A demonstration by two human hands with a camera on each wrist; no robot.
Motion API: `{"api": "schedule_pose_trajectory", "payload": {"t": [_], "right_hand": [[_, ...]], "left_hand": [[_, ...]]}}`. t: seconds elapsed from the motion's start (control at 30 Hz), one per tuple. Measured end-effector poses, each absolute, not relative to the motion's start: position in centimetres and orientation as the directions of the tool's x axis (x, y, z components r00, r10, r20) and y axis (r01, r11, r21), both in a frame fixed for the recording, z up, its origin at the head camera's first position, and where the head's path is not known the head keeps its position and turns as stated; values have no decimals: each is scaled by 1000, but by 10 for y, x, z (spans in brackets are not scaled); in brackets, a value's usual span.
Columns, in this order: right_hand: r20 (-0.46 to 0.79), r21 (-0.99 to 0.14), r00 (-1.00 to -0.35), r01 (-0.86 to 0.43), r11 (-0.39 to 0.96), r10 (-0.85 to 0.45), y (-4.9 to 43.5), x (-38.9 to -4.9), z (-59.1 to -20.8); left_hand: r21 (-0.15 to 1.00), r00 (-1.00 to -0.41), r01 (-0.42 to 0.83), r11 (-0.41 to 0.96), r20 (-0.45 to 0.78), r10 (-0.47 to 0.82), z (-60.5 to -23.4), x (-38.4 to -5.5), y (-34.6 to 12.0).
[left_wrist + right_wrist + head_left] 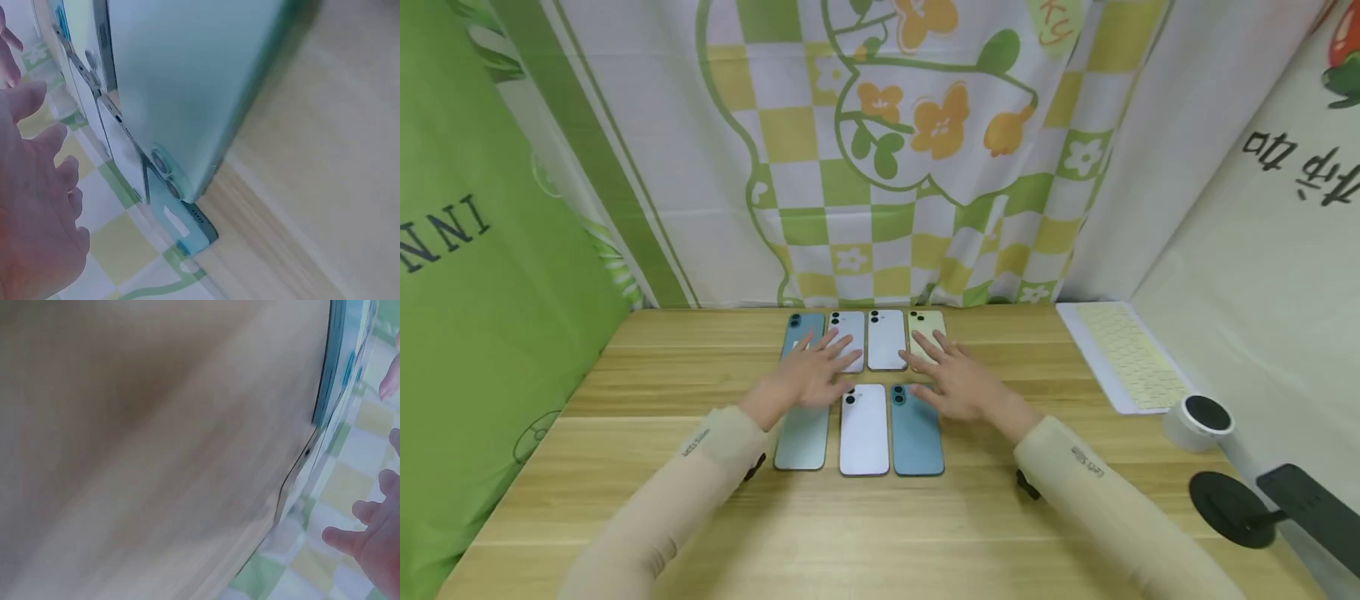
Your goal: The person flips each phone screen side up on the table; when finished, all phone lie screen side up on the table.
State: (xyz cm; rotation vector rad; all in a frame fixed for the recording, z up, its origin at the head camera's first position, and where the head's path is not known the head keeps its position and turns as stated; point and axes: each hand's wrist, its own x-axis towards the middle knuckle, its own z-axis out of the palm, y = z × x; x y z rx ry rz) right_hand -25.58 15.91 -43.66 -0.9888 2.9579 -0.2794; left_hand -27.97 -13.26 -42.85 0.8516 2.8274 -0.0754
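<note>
Several smartphones lie face down in two rows on the wooden table. My left hand (811, 375), fingers spread, is over the left of the group, overlapping a blue phone (805, 323), a pale lilac phone (855, 332) and the top of a pale green phone (801, 442). In the left wrist view the hand (40, 200) shows above the phones with nothing in it. My right hand (961, 383) spreads over a pale yellow phone (934, 323) and the corner of a teal phone (917, 437). Between the hands lie a white phone (886, 333) and a whitish-lilac phone (863, 433).
At the right of the table (700, 500) lies a white keyboard with pale yellow keys (1127, 350). Near it stand a white round device with a dark top (1201, 421) and a black stand with a round base (1228, 508). A patterned curtain (880, 225) hangs along the back edge.
</note>
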Motion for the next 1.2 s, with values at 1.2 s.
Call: {"api": "schedule_pose_trajectory", "payload": {"t": [1.2], "right_hand": [[-196,-276,-829,-466,840,-524,187,-333,-452]], "left_hand": [[259,-807,442,859,-303,506,-445,-383,-15]]}}
